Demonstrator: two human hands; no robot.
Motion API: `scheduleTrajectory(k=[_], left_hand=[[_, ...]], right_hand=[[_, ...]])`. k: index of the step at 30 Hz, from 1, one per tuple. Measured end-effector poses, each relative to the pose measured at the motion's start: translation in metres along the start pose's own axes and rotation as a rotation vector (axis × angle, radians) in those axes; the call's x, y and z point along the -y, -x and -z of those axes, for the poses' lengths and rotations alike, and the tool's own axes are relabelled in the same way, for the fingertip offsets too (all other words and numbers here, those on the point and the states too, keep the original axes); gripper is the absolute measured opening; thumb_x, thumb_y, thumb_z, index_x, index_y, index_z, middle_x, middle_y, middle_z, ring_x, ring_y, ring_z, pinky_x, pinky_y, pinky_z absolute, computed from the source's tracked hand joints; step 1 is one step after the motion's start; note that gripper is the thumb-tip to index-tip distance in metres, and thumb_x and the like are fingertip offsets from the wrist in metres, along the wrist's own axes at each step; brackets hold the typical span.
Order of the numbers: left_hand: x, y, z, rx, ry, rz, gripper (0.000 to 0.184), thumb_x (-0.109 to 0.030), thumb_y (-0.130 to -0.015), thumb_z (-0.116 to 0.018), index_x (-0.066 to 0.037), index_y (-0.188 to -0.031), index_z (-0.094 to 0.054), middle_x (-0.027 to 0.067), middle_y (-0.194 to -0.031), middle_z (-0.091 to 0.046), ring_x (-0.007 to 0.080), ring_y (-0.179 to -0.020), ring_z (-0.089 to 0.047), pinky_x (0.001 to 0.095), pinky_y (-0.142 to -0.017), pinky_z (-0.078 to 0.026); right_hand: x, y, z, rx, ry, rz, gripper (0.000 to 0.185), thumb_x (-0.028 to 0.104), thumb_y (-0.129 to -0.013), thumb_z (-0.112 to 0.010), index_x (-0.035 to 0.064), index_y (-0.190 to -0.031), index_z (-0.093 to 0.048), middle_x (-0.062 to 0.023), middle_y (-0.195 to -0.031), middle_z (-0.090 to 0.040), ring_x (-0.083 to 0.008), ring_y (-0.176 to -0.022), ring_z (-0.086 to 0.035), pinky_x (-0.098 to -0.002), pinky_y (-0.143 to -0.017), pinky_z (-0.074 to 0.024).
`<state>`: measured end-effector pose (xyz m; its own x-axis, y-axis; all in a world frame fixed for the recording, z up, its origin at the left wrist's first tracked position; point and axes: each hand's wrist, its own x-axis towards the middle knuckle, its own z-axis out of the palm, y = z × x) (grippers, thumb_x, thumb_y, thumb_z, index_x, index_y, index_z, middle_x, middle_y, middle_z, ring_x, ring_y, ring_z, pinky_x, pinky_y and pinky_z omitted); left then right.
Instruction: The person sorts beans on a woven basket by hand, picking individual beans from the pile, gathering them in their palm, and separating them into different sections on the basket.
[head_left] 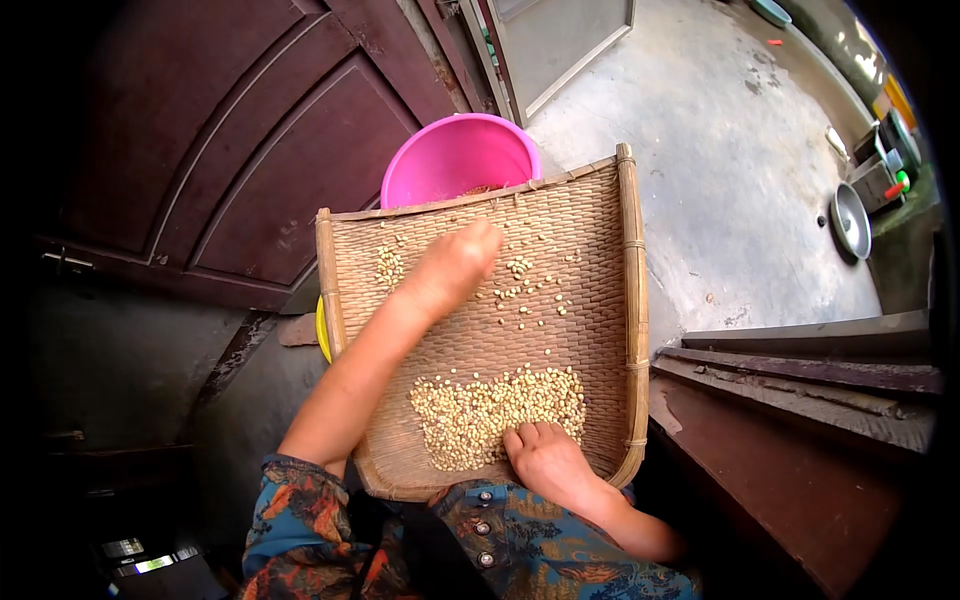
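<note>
A woven bamboo winnowing basket [450, 345] lies tilted in front of my body, its rounded rear edge against my shirt. A heap of pale yellow beans [470, 405], resembling soybeans, sits in its near half, with smaller groups scattered farther up. My left hand [465, 258] is closed over the far part of the weave; its fingers are curled and whatever they hold is hidden. My right hand [548, 460] touches the heap at its near right side, fingers bent close together with the tips among the beans. Whether a bean is pinched there cannot be seen.
A pink basin [460, 155] stands just beyond the basket's far edge, partly covered by it. A yellow rim [322, 330] shows at the left side. A dark red door [270, 180] is on the left; a metal bowl [851, 220] rests on the concrete floor [720, 180] at right.
</note>
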<state>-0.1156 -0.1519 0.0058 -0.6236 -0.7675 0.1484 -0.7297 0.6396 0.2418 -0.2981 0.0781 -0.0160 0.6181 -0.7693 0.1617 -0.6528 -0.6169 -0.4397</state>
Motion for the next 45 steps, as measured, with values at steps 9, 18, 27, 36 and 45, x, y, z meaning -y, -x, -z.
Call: scheduleTrajectory(k=[9,18,27,36,45], left_hand=[[-0.028,-0.002,0.007,0.05,0.27,-0.022,0.016,-0.002,-0.081,-0.068,-0.002,-0.097,-0.064,0.0131,-0.094,-0.065,0.0302,-0.088,-0.066,0.0383,-0.079,-0.054],[-0.039,0.004,-0.027,0.172,0.204,0.026,0.019,-0.004,-0.08,-0.069,-0.003,-0.097,-0.06,0.0148,-0.096,-0.061,0.0362,-0.089,-0.063,0.0429,-0.077,-0.052],[-0.042,-0.003,-0.04,0.164,0.228,-0.005,0.024,-0.004,-0.081,-0.069,-0.005,-0.104,-0.059,0.0152,-0.097,-0.062,0.0363,-0.091,-0.063,0.0426,-0.078,-0.052],[-0.059,-0.011,-0.028,0.215,0.252,0.06,0.03,-0.011,-0.082,-0.072,-0.004,-0.108,-0.058,0.0159,-0.105,-0.059,0.0357,-0.096,-0.062,0.0426,-0.081,-0.052],[-0.068,-0.015,-0.041,0.139,0.239,0.051,0.022,-0.012,-0.083,-0.07,-0.002,-0.095,-0.055,0.0171,-0.098,-0.056,0.0387,-0.087,-0.062,0.0469,-0.074,-0.052]], right_hand=[[0.002,0.003,0.0,0.083,-0.008,-0.036,0.012,0.008,-0.076,-0.056,0.0031,-0.088,-0.057,-0.0069,-0.077,-0.052,-0.0218,-0.072,-0.057,-0.0334,-0.066,-0.0486],[0.002,0.002,-0.002,0.009,0.002,-0.022,0.007,0.009,-0.074,-0.057,0.0049,-0.079,-0.056,-0.0062,-0.073,-0.053,-0.0207,-0.07,-0.056,-0.0324,-0.062,-0.0451],[0.0,0.004,-0.005,-0.012,-0.008,-0.016,0.007,0.01,-0.073,-0.057,0.005,-0.078,-0.056,-0.0058,-0.072,-0.052,-0.0205,-0.069,-0.056,-0.0325,-0.061,-0.0449],[0.0,0.005,-0.007,-0.034,0.008,-0.018,0.008,0.01,-0.072,-0.057,0.0052,-0.078,-0.056,-0.0057,-0.072,-0.052,-0.0202,-0.068,-0.056,-0.0325,-0.061,-0.0447],[0.0,0.005,-0.009,-0.027,0.007,-0.019,0.008,0.011,-0.073,-0.057,0.0055,-0.078,-0.056,-0.0051,-0.072,-0.052,-0.0198,-0.068,-0.056,-0.032,-0.061,-0.0447]])
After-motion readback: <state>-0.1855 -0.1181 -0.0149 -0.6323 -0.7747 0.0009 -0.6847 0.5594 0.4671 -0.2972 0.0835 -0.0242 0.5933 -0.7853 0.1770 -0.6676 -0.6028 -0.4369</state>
